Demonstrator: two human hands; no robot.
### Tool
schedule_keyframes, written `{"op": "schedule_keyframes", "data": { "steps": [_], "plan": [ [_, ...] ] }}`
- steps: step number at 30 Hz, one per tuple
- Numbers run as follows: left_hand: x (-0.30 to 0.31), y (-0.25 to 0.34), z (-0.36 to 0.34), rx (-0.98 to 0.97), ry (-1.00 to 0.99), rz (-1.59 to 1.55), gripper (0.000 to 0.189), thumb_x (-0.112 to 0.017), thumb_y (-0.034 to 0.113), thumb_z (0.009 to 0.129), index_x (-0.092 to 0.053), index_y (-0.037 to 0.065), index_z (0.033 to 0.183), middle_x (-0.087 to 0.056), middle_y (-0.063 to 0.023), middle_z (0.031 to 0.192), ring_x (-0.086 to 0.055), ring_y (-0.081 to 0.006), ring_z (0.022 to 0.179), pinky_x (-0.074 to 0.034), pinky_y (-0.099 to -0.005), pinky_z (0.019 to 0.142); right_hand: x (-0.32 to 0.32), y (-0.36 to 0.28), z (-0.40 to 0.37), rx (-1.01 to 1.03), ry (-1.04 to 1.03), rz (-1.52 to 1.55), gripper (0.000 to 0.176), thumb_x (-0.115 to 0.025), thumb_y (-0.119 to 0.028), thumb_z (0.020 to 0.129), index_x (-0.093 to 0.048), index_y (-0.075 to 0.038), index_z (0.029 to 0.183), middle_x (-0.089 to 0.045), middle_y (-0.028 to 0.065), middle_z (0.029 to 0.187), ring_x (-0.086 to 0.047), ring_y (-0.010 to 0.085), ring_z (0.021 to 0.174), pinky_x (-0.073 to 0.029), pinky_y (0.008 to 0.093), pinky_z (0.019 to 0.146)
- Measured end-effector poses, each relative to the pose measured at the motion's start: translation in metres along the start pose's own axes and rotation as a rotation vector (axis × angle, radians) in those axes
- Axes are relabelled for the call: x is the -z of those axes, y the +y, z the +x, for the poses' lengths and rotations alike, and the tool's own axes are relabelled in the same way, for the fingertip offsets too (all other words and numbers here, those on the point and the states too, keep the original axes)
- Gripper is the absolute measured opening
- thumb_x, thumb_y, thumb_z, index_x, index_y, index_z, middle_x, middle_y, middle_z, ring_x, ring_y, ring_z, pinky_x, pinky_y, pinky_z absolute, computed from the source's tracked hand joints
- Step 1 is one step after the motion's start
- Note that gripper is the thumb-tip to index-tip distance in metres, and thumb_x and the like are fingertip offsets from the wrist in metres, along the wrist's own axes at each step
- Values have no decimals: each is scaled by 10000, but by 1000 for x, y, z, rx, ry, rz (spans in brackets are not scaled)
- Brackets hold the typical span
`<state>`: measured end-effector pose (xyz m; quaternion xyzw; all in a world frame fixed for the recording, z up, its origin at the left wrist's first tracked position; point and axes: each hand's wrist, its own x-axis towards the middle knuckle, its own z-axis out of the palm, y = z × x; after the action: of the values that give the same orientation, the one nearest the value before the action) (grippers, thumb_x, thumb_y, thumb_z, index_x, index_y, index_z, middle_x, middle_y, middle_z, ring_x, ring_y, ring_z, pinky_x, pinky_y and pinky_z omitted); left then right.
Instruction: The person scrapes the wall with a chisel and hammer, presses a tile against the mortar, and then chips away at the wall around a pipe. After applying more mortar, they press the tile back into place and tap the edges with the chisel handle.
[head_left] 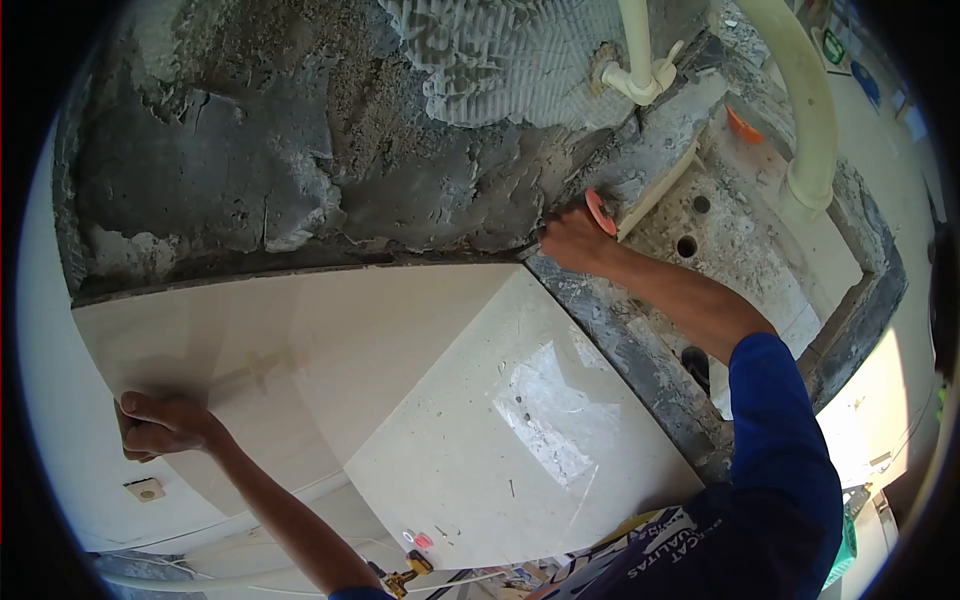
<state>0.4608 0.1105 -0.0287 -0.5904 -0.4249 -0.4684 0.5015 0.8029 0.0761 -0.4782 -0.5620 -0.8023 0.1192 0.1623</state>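
A large glossy beige tile stands against the rough grey wall. My left hand is closed at its left edge, thumb uppermost and fingers curled round the side. Farther right, my right hand is closed near the tile's upper right corner, knuckles close to the mortar gap. A thin pink-red rounded piece sticks up at the thumb side of that hand; its other end is hidden by the fingers. Below the tile lies a pale worktop slab with a whitish dusty patch and bits of grit.
A dusty recessed basin with round holes lies right. An orange piece rests at its far side. Cream pipes rise there. A yellow drill and a small red-and-white item sit near the front. A socket is at left.
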Motion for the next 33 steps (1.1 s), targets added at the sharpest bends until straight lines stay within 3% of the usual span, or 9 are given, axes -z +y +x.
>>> {"op": "schedule_keyframes", "data": {
  "steps": [5, 11, 13, 19, 24, 27, 33],
  "plan": [
    [-3, -12, 1, -4, 1, 13, 808, -416, 728, 972, -689, -31, 928, -505, -221, 989, -344, -343, 1070, -286, -526, 1039, -15, 2, 4, -16, -34, -9, 283, -716, -291, 879, -750, -10, 866, -705, 190, 872, -717, 350, 889, -574, 477, 725],
    [-1, -7, 0, 14, 6, 0, 766, -439, 688, 982, -694, -34, 974, -526, -209, 1020, -360, -344, 1113, -264, -544, 1063, -5, 13, -1, 49, 83, -61, 273, -724, -317, 860, -757, -47, 878, -692, 146, 949, -659, 317, 1012, -539, 459, 855],
    [-2, -18, 0, 12, -2, -22, 692, -486, 640, 988, -691, -21, 969, -543, -188, 1050, -382, -343, 1176, -221, -582, 1106, 11, 18, -15, 33, 99, -98, 263, -724, -295, 855, -762, -36, 875, -695, 157, 961, -666, 327, 1012, -554, 477, 795],
    [-2, -5, -3, 106, 27, -42, 768, -495, 660, 983, -674, -76, 1111, -496, -251, 1127, -354, -371, 1198, -346, -543, 1048, 84, -4, -71, -54, 348, 64, 322, -748, -376, 839, -741, -56, 866, -654, 104, 910, -663, 282, 948, -537, 473, 710],
    [7, 10, 0, 136, -31, -112, 662, -502, 539, 1037, -655, -102, 1109, -520, -246, 1133, -385, -327, 1178, -397, -463, 1019, 153, -36, -42, 68, 635, 74, 307, -775, -376, 818, -725, -74, 829, -608, 55, 837, -643, 222, 864, -526, 416, 668],
    [11, 9, -1, 124, -90, -60, 732, -447, 576, 1043, -599, -131, 1158, -535, -229, 1171, -405, -312, 1167, -425, -431, 1004, 177, -45, -13, 129, 735, 7, 287, -785, -358, 805, -731, -76, 818, -622, 52, 840, -638, 220, 849, -526, 388, 664],
    [10, 1, -3, 96, -95, -32, 683, -469, 549, 1046, -609, -113, 1142, -540, -219, 1160, -396, -306, 1174, -404, -428, 1014, 198, -70, 24, 230, 561, -241, 292, -766, -375, 795, -758, -87, 840, -653, 52, 871, -648, 216, 895, -533, 391, 741]
  ]
}}
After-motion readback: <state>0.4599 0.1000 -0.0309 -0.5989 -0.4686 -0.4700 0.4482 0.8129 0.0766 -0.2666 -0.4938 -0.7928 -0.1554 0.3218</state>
